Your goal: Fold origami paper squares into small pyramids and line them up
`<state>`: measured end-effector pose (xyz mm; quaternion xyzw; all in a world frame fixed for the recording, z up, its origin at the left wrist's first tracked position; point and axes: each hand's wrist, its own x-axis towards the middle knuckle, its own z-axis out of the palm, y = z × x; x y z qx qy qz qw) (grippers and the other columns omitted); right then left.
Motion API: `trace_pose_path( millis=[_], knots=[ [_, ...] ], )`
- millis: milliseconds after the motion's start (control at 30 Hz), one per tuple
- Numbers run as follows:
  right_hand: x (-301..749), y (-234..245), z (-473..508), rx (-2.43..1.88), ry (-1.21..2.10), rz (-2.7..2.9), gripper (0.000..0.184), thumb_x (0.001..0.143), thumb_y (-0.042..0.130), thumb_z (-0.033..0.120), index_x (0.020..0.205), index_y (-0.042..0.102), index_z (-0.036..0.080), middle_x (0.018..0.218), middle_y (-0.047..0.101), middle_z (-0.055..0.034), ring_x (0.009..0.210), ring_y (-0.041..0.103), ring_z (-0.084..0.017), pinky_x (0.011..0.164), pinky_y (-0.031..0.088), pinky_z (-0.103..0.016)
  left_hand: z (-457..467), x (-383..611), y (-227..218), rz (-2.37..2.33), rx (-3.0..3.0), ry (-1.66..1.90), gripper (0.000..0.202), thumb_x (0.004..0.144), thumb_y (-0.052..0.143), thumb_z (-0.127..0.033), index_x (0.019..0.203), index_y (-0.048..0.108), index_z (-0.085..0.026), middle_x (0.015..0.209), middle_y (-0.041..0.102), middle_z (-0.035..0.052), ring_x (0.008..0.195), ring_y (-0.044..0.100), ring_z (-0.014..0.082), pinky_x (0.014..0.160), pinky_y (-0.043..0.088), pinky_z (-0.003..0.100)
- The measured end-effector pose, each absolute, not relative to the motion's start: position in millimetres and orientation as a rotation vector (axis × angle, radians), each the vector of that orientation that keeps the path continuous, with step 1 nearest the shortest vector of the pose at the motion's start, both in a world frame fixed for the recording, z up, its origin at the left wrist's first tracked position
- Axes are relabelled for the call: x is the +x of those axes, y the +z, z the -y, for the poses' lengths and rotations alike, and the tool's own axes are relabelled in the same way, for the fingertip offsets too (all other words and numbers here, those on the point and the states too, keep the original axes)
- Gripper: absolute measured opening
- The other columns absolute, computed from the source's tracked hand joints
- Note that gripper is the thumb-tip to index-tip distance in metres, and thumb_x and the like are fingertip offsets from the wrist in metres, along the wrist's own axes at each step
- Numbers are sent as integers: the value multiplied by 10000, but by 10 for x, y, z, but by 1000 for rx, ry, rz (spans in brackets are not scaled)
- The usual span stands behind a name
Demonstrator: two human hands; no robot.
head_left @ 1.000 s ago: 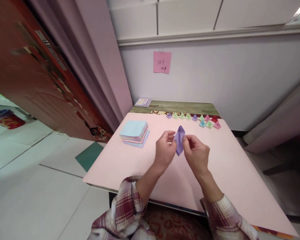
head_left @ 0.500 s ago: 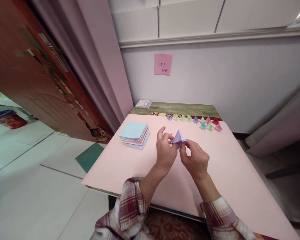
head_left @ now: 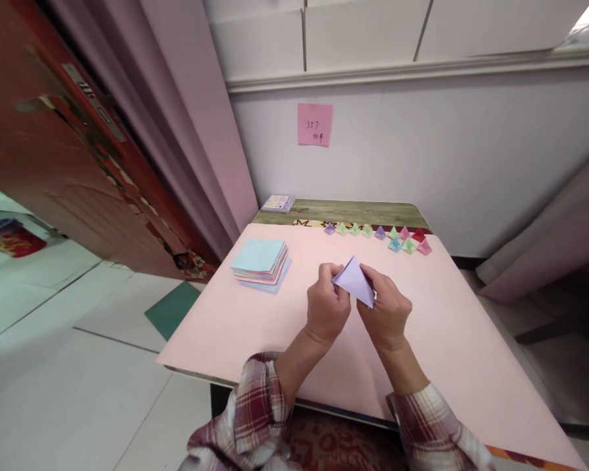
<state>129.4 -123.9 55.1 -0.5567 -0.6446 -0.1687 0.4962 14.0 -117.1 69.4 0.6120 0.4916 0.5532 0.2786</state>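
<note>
A folded purple paper (head_left: 354, 281), now a flat triangle, is held above the pink table cover (head_left: 235, 320). My left hand (head_left: 326, 306) pinches its left corner with closed fingers. My right hand (head_left: 387, 311) grips its right lower edge, fingers curled round it. Both hands are just above the middle of the table.
A stack of coloured paper squares (head_left: 260, 260) lies at the left. A row of several small folded paper shapes (head_left: 379, 235) lines the far edge. A small packet (head_left: 277, 203) sits at the far left corner. A pink note (head_left: 315, 124) hangs on the wall.
The purple paper went from a tall narrow diamond to a small peaked shape, then to a wider flat triangle. Both hands stayed on it and closed in slightly toward me.
</note>
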Motion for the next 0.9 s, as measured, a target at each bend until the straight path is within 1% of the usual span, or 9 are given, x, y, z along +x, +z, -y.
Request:
trace_pose_path(
  millis=[100,233,333,467,600,667,767,833,900],
  knots=[
    [1344,510,1258,-1351,-454,1604,349,868,450,97,1142,651,180,982,744,-66,872,702,-180,726,525,-245,1175,175,686,-1248,1412,1439,142,784,577,-199,913,530,-232,628,576,-34,559,565,136,583,442,230],
    [1393,421,1277,-1359,-438,1652,421,883,438,86,1256,598,198,1041,733,-60,888,696,-155,731,521,-214,1133,217,688,-1074,1124,1353,142,780,601,-286,872,559,-185,632,589,-26,560,557,112,532,437,206],
    [1420,368,1274,-1293,-369,1679,381,896,480,123,1225,625,248,1073,717,-44,942,683,-147,777,528,-212,1090,218,694,-1005,894,1298,180,728,642,-293,831,609,-150,641,618,-4,564,576,117,548,472,228],
    [1470,327,1227,-1211,-227,1668,345,893,493,122,1149,671,271,1097,687,-47,992,659,-155,832,541,-252,1047,177,711,-882,664,1232,248,672,667,-255,883,648,-127,744,693,58,671,652,181,651,546,329],
    [1537,283,1161,-1155,-60,1729,396,896,448,109,1199,646,270,1158,643,-66,1043,630,-178,885,540,-318,1005,134,688,-784,529,1157,330,748,597,-369,933,670,-106,832,715,118,763,674,231,703,564,405],
    [1571,261,1138,-1115,35,1769,418,891,434,110,1222,634,267,1189,621,-78,1057,618,-190,900,535,-346,983,130,655,-799,536,1151,378,758,618,-416,957,668,-99,847,712,120,744,670,222,685,566,393],
    [1609,248,1111,-1060,219,1758,396,893,429,143,1195,654,263,1207,609,-83,1081,600,-211,918,521,-381,945,143,597,-893,634,1202,388,685,740,-379,936,659,-96,804,695,88,675,648,181,639,557,337],
    [1617,263,1088,-1051,424,1636,350,911,436,209,1171,665,257,1198,621,-79,1081,600,-223,911,522,-398,916,161,564,-957,670,1233,387,635,784,-352,896,654,-96,751,675,59,633,625,152,604,540,298],
    [1609,290,1055,-1074,690,1417,338,915,482,310,1211,630,245,1114,661,-75,993,634,-222,837,555,-398,889,185,537,-1005,685,1246,379,610,795,-348,859,648,-103,705,653,36,600,602,135,564,519,267]
  ],
)
